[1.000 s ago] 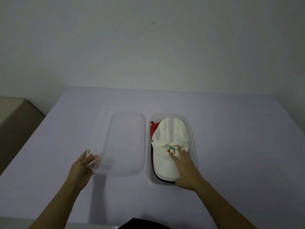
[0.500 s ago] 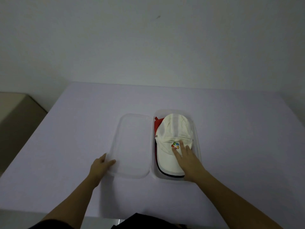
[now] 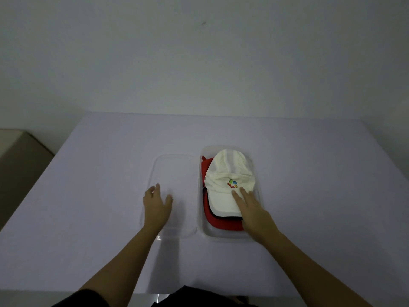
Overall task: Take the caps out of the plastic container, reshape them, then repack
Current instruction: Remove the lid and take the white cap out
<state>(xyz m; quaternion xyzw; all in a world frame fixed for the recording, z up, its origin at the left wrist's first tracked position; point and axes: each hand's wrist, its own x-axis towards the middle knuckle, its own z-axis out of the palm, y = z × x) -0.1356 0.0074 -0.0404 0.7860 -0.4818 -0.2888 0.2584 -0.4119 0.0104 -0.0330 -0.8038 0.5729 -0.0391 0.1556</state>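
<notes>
A pale lilac surface [image 3: 88,207] fills most of the head view, with a plain wall behind it and a beige piece of furniture [image 3: 20,165] off its left edge. On the surface, close together, lie two clear plastic pieces: the plastic container [image 3: 257,234] on the right and its lid [image 3: 174,167] flat just to the left, the two nearly touching along their long sides. The container is open and still full. A white cap [image 3: 228,173] with a small coloured logo sits on top, crown away from the person and brim toward them; beneath it a dark brim edge shows, and under that a red cap [image 3: 221,224] whose brim sticks out at the near end and whose fabric peeks out at the far left corner. How many caps are stacked I cannot tell beyond these layers. The left hand [image 3: 156,207] rests over the near part of the lid, its grip spread and flat, pinching nothing. The right hand [image 3: 252,207] lies on the white cap's brim by the container's right wall, fingers [image 3: 235,196] extended and loose, pressing rather than grasping. By my reading, only the opening is done: the lid is off and set aside. No cap is out yet, so removal, reshaping and repacking all remain.
</notes>
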